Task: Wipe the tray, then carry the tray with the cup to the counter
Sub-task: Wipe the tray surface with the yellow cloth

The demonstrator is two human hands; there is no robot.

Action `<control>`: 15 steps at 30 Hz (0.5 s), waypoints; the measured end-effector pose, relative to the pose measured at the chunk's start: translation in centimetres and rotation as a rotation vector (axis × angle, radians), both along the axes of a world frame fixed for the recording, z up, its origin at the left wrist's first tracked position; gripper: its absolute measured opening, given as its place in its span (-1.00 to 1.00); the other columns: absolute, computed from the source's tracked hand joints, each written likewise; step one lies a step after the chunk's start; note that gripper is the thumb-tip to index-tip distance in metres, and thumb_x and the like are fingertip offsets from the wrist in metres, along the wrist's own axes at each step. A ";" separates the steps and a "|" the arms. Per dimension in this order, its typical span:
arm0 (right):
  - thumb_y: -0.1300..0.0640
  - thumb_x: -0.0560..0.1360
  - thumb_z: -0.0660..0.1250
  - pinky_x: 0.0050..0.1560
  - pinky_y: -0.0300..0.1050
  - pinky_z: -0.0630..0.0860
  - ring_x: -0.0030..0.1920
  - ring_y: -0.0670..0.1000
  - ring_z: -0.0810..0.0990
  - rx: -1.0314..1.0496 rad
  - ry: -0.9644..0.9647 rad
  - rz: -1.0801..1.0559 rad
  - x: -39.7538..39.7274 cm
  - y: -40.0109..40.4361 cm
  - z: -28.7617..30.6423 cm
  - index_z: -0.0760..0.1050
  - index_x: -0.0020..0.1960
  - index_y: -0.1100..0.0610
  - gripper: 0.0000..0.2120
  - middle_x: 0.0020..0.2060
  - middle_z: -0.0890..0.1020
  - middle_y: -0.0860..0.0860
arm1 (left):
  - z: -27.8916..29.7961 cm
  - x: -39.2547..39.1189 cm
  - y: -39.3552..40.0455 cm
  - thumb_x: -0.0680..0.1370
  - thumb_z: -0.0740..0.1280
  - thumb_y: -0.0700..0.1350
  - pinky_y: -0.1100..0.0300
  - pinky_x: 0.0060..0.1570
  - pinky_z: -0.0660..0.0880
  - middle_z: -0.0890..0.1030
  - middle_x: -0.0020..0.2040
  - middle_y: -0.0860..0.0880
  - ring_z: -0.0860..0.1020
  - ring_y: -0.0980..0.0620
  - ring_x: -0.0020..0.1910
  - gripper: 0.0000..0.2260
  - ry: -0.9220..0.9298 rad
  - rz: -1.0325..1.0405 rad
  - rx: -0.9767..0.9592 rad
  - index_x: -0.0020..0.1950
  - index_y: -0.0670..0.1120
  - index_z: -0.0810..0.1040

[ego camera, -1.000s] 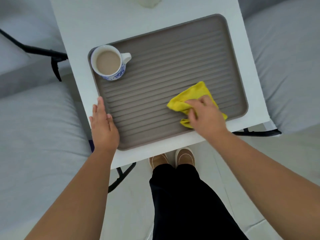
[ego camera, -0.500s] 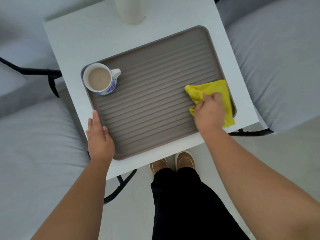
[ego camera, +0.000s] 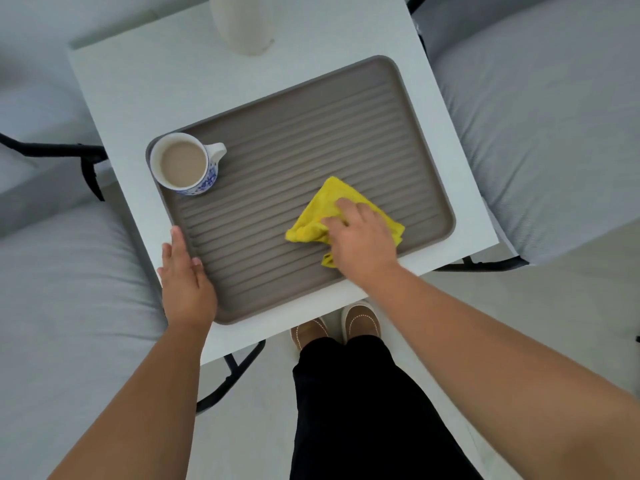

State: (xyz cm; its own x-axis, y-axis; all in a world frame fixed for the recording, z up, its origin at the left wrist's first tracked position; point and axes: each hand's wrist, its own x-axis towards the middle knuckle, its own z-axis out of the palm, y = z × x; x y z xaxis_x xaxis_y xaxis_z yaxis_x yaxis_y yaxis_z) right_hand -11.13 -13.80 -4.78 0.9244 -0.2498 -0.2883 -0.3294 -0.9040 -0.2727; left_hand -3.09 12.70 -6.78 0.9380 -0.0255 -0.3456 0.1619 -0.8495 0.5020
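The left hand (ego camera: 187, 282) lies flat on the tray (ego camera: 311, 133) rim to steady it on the table (ego camera: 145, 81), cup (ego camera: 183, 164) in its corner, while the right hand (ego camera: 360, 237) presses the cloth (ego camera: 332, 202), fingers bunching it, mid-tray.

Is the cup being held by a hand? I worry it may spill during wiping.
No. The cup stands alone on the tray; the left hand rests on the tray's edge, the right hand presses the cloth.
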 end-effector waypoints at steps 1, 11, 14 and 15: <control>0.21 0.28 0.46 0.07 0.15 0.45 0.08 0.31 0.52 -0.003 0.005 -0.041 -0.4 -1.5 -0.1 0.60 0.04 0.18 -0.67 0.21 0.53 0.27 | 0.0 0.0 0.0 0.68 0.03 -0.15 -0.15 0.50 0.05 0.09 0.59 -0.04 0.03 -0.09 0.57 -0.50 -0.004 -0.008 0.000 0.57 0.18 -0.02; 0.26 0.49 0.17 0.17 0.11 0.30 0.22 0.27 0.38 -0.144 -0.016 -0.350 -1.5 -6.2 -0.6 0.41 0.21 0.24 -0.70 0.42 0.34 0.16 | -0.5 -0.2 -0.2 0.68 0.01 -0.16 -0.14 0.52 0.00 0.08 0.59 0.02 0.00 -0.11 0.57 -0.50 -0.024 -0.014 0.029 0.58 0.13 -0.03; 0.26 0.47 0.17 0.03 0.08 0.33 0.13 0.24 0.42 -0.084 -0.015 -0.340 -0.3 -2.7 -0.3 0.42 0.18 0.21 -0.70 0.39 0.38 0.16 | -0.4 -0.1 -0.2 0.68 0.02 -0.15 -0.13 0.52 -0.03 0.07 0.59 0.03 -0.01 -0.11 0.57 -0.50 -0.012 -0.005 0.011 0.58 0.15 -0.04; 0.25 0.46 0.18 0.02 0.08 0.34 0.12 0.23 0.43 -0.055 -0.015 -0.322 -0.1 -1.3 -0.2 0.42 0.18 0.20 -0.70 0.39 0.38 0.16 | -0.4 -0.1 -0.2 0.68 0.02 -0.14 -0.13 0.52 -0.04 0.07 0.59 0.04 -0.01 -0.10 0.57 -0.50 -0.003 0.002 0.004 0.58 0.17 -0.05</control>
State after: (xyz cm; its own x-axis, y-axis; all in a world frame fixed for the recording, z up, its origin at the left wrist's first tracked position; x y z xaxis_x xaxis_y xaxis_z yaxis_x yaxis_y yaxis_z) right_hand -11.25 -15.05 -4.99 0.7991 -0.5451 -0.2535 -0.5974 -0.7672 -0.2336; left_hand -3.17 12.48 -7.16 0.9391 -0.0224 -0.3430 0.1618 -0.8515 0.4988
